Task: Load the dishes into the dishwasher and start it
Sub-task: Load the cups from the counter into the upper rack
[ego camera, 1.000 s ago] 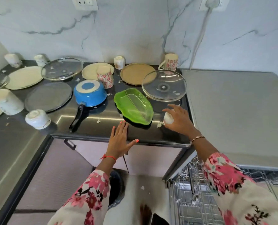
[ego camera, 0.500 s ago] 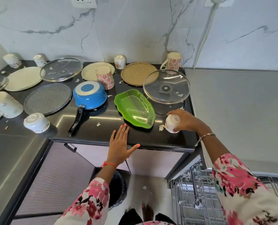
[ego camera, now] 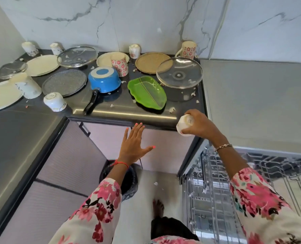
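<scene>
My right hand [ego camera: 201,125] grips a small white cup [ego camera: 183,125] on its side, held just off the front right corner of the dark counter [ego camera: 125,111], above the open dishwasher's wire rack [ego camera: 214,194]. Spread open, my left hand [ego camera: 133,144] hovers below the counter's front edge with nothing in it. On the counter lie a green leaf-shaped dish [ego camera: 147,92], an upside-down blue saucepan [ego camera: 104,80] and a glass lid [ego camera: 179,73].
Further back stand a red-flowered cup [ego camera: 119,65], a flowered mug [ego camera: 187,50], a brown plate [ego camera: 150,63], cream plates [ego camera: 42,65], a grey pan [ego camera: 64,82], another glass lid [ego camera: 77,56] and several white cups. A black bin [ego camera: 128,180] sits on the floor. Crumbs litter the counter.
My right hand lifted the white cup off the counter and drew it toward me, past the front edge. My left hand slid back off the counter edge.
</scene>
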{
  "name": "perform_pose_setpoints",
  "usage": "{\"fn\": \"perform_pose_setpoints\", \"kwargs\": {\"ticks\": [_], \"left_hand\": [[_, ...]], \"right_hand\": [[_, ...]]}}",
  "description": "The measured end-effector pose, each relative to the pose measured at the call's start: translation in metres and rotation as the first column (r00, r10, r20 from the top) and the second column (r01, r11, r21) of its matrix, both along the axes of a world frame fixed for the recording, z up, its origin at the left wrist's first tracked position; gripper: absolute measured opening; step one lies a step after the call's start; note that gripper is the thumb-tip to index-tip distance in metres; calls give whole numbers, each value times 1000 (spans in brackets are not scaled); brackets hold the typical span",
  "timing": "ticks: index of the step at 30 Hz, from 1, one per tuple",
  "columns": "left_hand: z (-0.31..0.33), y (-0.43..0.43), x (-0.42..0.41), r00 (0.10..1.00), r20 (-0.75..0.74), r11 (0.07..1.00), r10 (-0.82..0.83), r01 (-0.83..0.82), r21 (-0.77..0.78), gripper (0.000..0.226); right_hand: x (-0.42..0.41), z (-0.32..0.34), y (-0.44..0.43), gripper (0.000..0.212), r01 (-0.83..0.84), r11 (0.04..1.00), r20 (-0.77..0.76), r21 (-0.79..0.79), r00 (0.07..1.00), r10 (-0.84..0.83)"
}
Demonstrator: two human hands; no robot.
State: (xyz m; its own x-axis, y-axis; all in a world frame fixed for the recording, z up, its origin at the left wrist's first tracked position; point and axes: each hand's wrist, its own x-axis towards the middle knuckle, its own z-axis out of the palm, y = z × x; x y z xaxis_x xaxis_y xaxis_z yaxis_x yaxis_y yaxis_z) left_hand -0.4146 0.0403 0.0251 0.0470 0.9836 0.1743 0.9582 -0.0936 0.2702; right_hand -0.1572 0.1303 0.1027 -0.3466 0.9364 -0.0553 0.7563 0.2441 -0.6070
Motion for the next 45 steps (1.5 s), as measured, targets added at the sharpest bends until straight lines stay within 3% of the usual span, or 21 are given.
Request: {"fn": "perform_pose_setpoints", "kwargs": {"ticks": [7,15,21,25,33,45], "left_hand": [[-30,-140,63,996,50,997,-71,73,-34,96],[-59,-281,154,970,94,962,-225,236,-138,93],[-75,-332,219,929,130,907,-346,366,-207,92],[-97,-340,264,905,163,858,-393,424,-291,90],[-130,-319,358,887,207,809,-414,462,-363,75],[-188,-326,388,888,323,733,-327,454,-506,39]], "right_hand": [[41,-32,-160,61,13,996,30,-87,1000,-11],[128,-68,-327,66,190,933,21,-307,981,-193],[194,-108,-392,70,353,849,16,-393,926,-378],[246,-127,-408,70,421,811,27,-407,893,-450],[326,-157,-363,69,385,819,-3,-424,904,-427],[321,-232,-290,69,217,867,21,-449,972,-232]]}}
